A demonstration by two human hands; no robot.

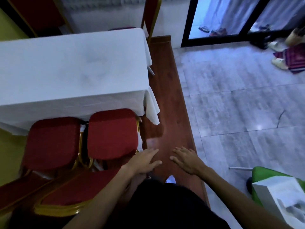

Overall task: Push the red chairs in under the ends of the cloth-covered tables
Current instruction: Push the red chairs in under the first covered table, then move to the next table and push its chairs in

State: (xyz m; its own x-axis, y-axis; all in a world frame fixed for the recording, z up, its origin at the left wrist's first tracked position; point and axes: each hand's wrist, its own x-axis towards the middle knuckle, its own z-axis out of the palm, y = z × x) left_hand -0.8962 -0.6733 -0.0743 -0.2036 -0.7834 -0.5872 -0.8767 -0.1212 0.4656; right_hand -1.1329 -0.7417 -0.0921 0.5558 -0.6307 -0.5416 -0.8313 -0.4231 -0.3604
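Note:
Two red chairs with gold frames stand side by side at the near end of a table covered in white cloth. The right chair and the left chair have their seat fronts at the cloth's edge, backrests toward me. My left hand hovers open just right of the right chair's seat, fingers spread, touching nothing. My right hand is open too, above the brown wooden floor strip. Another red chair stands at the table's far right corner.
Grey tiled floor spreads to the right of the wooden strip. A dark-framed glass door is at the back, with shoes and a mat near it. A green object with white paper sits at the lower right.

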